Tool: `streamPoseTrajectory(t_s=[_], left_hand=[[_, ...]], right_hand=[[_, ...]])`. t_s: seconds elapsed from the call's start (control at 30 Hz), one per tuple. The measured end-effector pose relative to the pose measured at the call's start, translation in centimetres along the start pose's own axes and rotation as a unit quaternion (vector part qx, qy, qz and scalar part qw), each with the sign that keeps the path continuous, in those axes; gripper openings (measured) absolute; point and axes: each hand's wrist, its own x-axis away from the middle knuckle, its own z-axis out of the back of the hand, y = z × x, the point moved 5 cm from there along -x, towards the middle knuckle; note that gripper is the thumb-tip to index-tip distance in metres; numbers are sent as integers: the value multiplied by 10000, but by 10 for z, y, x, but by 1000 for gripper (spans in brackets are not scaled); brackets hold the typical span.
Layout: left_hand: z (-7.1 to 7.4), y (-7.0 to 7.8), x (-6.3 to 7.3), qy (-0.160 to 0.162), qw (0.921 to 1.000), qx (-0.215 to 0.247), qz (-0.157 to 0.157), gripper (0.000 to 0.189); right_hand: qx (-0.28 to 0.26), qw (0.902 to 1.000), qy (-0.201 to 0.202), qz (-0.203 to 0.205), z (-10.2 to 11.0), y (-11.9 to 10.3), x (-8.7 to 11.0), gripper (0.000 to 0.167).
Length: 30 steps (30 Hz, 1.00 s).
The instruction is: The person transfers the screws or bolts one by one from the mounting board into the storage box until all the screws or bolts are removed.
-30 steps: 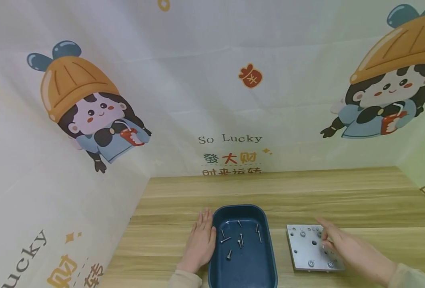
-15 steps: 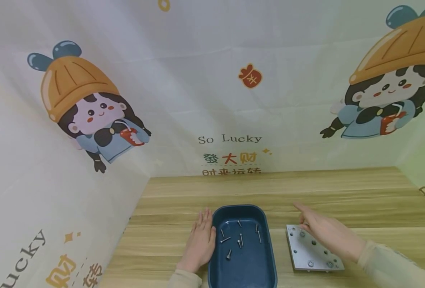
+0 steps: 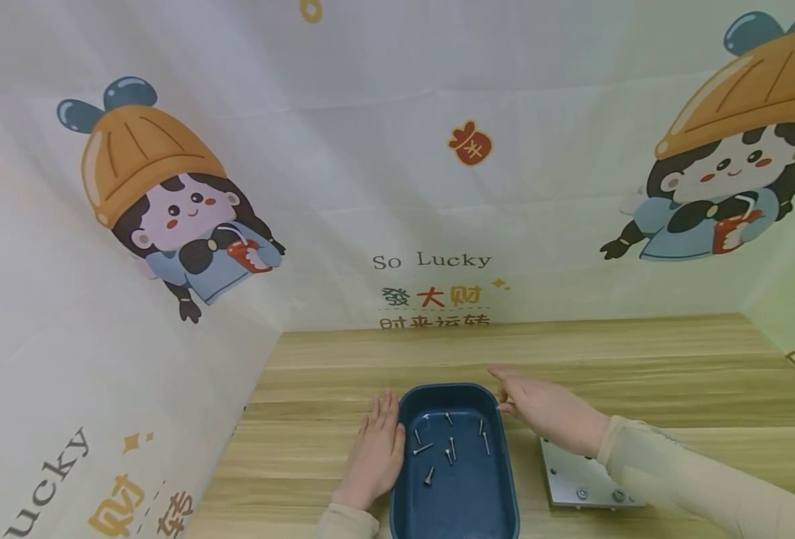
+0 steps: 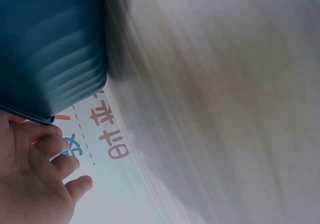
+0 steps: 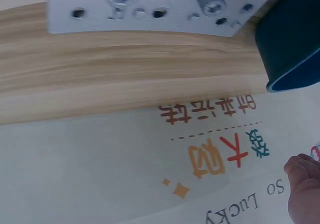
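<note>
A dark blue tray with several small metal screws stands at the front middle of the table. My left hand lies flat along its left side, fingers straight and pointing away. In the left wrist view the fingers are at the tray's rim. My right hand hovers by the tray's far right corner, index finger out, the other fingers bent in near the thumb. A pale speck shows at those tips; I cannot tell whether it is something held. The silver metal plate is partly hidden beneath the right arm.
The plate has holes and several socket-head screws, two seen close in the right wrist view, one a socket-head screw. Behind the wooden table hangs a pale printed cloth, which also covers both sides.
My right hand has moved left from above the metal plate to the tray's far right corner, its arm now crossing over the plate. The left hand and the screws in the tray have stayed put.
</note>
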Motion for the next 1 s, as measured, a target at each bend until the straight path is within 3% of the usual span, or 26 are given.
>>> streamPoseTrajectory(t_s=[0.03,0.13,0.2,0.27,0.37,0.5,0.57,0.7,0.8,1.0], left_hand=[[0,0,0,-5,10000,-2,-1,51],[1,1,0,-41,10000,-6,18,51],[0,1,0,-51,10000,-13,27,51],[1,1,0,-54,10000,-13,20,51],[1,1,1,-71,10000,-2,37,51],[0,0,0,-56,10000,-11,38,51],[0,0,0,-52,10000,-16,50,51],[-1,0,0,-60,10000,-17,72,51],[-1,0,0,-81,9999,-26,72,51],[0,1,0,-155,9998,16,91,51]], right_hand=[[-214,9997,-36,-131,-2,-1,-4,52],[-224,9997,5,110,-7,-7,-12,52],[304,9969,168,704,-10,-14,-16,50],[975,9847,439,1378,-14,-21,-18,49],[1334,9720,602,1836,-21,-27,-23,36],[1389,9697,480,1951,-32,-30,-30,15],[1474,9680,400,1991,-37,-31,-34,14],[1602,9649,175,2074,-46,-33,-40,37],[1595,9650,-57,2079,-52,-34,-44,44],[1762,9604,-118,2155,-60,-38,-49,36]])
